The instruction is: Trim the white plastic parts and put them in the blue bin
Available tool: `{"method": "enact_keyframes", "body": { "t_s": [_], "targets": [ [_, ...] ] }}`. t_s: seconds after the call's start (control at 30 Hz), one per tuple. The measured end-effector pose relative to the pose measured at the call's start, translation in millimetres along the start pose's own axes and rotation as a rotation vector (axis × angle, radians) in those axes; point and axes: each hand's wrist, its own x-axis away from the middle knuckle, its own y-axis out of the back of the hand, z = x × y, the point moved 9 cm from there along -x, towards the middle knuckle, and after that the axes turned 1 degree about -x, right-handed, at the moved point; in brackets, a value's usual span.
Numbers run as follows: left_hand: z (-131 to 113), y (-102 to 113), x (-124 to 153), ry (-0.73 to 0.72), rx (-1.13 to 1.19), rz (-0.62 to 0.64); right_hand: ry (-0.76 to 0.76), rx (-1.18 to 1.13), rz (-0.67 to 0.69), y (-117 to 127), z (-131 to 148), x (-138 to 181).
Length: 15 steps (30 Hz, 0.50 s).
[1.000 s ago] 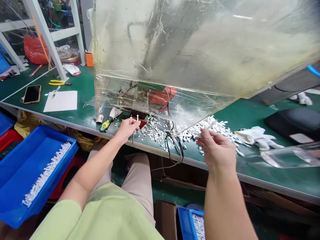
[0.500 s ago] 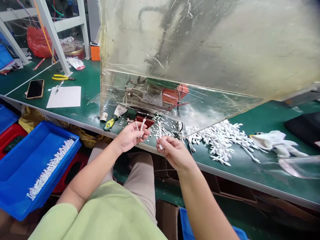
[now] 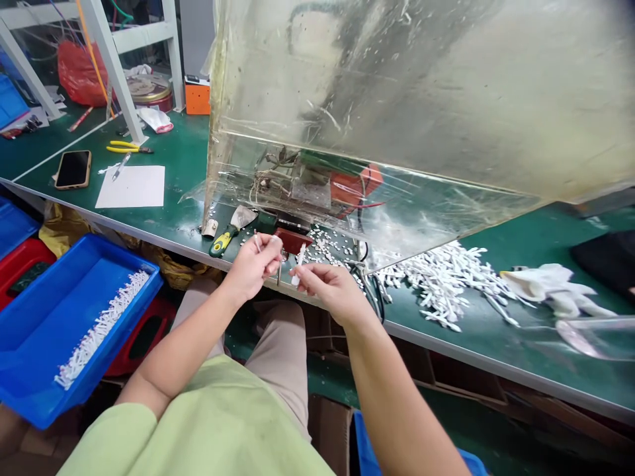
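My left hand is at the front edge of the green bench, fingers pinched on two thin white sticks. My right hand sits just to its right, pinching one small white stick that points up toward the left hand. Both hands hover in front of a small dark red fixture under a large clear plastic shield. A heap of white sticks lies on the bench to the right.
A blue bin with white sticks stands at lower left. A green-handled scraper, a white sheet, a phone and yellow pliers lie on the bench. White gloves lie at right.
My right hand came from the heap of white sticks leftward with one stick to meet my left hand. The left hand stayed near the red fixture with its sticks.
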Motion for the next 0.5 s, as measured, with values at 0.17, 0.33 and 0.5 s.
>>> {"method": "enact_keyframes", "body": {
  "t_s": [0.17,0.33,0.5],
  "targets": [
    [-13,14,6,-0.034,0.048,-0.084,-0.122,-0.271,-0.053,-3,-13,-32],
    [-19,19,12,-0.049,0.058,-0.081,-0.176,-0.454,-0.035,-12,-17,-51],
    [-21,23,14,-0.048,0.054,-0.090,-0.226,-0.503,-0.031,-14,-24,-57]
  ]
}}
